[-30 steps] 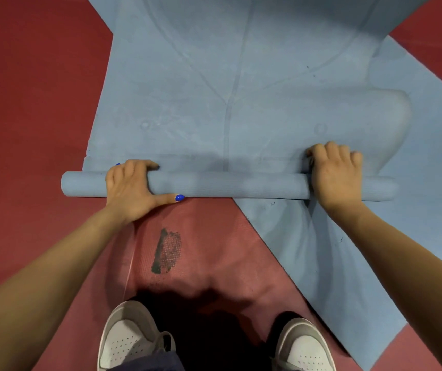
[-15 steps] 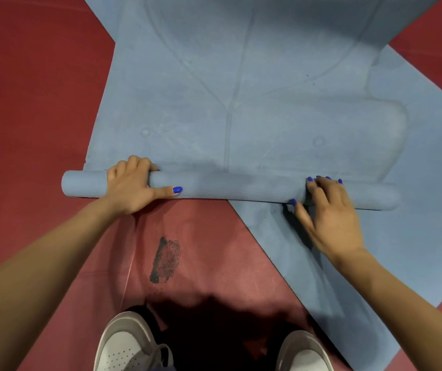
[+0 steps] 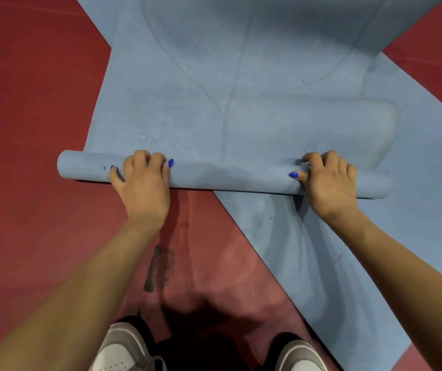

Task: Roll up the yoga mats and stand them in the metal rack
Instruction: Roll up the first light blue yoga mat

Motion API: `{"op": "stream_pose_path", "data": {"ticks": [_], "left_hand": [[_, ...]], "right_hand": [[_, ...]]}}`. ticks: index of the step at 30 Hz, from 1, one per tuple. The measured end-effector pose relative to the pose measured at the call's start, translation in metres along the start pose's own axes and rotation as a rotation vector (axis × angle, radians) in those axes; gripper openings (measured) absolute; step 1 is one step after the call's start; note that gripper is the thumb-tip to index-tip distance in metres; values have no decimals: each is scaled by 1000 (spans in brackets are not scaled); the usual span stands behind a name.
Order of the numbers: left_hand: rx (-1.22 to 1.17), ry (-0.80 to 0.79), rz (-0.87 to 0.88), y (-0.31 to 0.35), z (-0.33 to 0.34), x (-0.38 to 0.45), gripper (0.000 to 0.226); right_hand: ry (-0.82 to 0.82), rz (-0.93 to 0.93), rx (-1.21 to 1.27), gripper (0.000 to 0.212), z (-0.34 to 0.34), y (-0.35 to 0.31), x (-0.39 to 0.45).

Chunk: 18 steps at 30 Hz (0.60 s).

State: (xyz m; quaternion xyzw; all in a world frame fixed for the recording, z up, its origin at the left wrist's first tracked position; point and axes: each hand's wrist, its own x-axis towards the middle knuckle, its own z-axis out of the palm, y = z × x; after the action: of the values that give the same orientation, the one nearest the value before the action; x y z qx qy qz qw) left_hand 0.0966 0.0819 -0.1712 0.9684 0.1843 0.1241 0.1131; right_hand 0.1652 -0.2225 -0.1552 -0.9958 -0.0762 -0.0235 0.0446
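Yoga mat: dusty blue, faint paler curved lines. Second mat beneath: same blue. Floor: dark red, one black mesh-patterned smudge. Nails on fingers: bright blue. Shoes: white and grey.

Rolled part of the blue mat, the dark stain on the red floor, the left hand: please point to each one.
Rolled part of the blue mat (image 3: pixel 228 178): head view, middle of the roll.
Dark stain (image 3: pixel 159 269): head view, its centre.
Left hand (image 3: pixel 143 183): head view, back of the hand.
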Motion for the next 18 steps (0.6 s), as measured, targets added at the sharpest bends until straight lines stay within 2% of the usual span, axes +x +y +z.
{"op": "stream_pose_path", "data": {"ticks": [4,7,10,13,15,18], "left_hand": [[142,16,252,-15,-4,-3,46],[130,-140,309,-23,-3,-9,69],[68,-232,299,-23,1,-6,83],[85,-277,306,-23,3,9,83],[143,-300,337,-20,1,23,79],[197,-384,337,-13,-8,41,72]], "right_hand": [[15,36,-58,28,-3,-9,7],[43,14,-86,8,-2,-18,7],[133,-29,-109,18,-1,-25,2],[244,-42,-75,12,1,-29,-9],[192,-44,3,33,6,-30,-19],[55,-95,20,53,14,-28,-21]]}}
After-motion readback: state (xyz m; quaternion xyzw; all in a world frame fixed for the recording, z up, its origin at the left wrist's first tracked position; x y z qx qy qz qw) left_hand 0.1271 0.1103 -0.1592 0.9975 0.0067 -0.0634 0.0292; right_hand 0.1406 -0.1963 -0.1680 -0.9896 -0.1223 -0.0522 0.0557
